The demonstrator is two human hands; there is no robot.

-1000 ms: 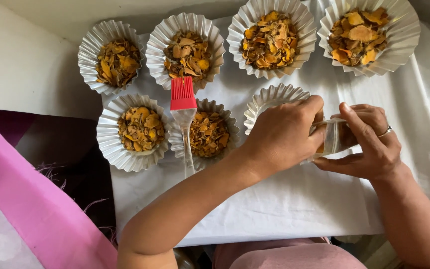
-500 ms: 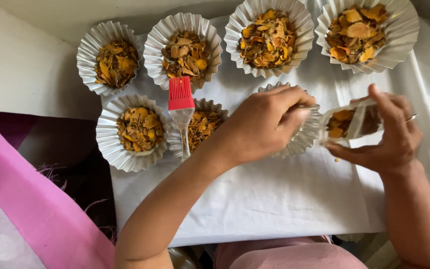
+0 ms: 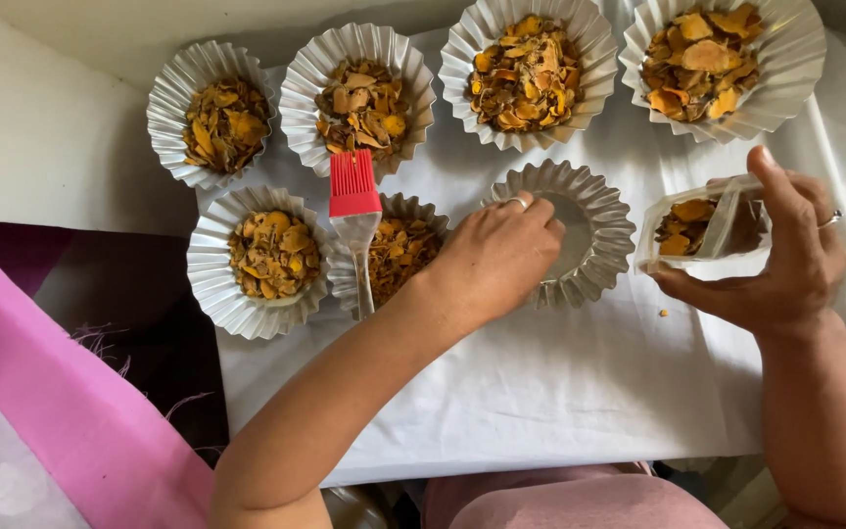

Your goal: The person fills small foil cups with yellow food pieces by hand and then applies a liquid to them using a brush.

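Note:
My left hand reaches across the white sheet, its curled fingers pinching the near-left rim of an empty fluted foil cup. My right hand holds a small clear pouch of dried orange-yellow chips, tilted on its side just right of that cup. A few crumbs lie on the sheet below the pouch. A red silicone brush with a clear handle rests over the filled cup beside my left wrist.
Several more foil cups filled with dried chips stand around: one at the left and a back row. All sit on a white sheet. A pink cloth lies at the lower left.
My left hand left the pouch and moved left onto the empty cup's rim. The right hand drew the pouch to the right, uncovering the cup.

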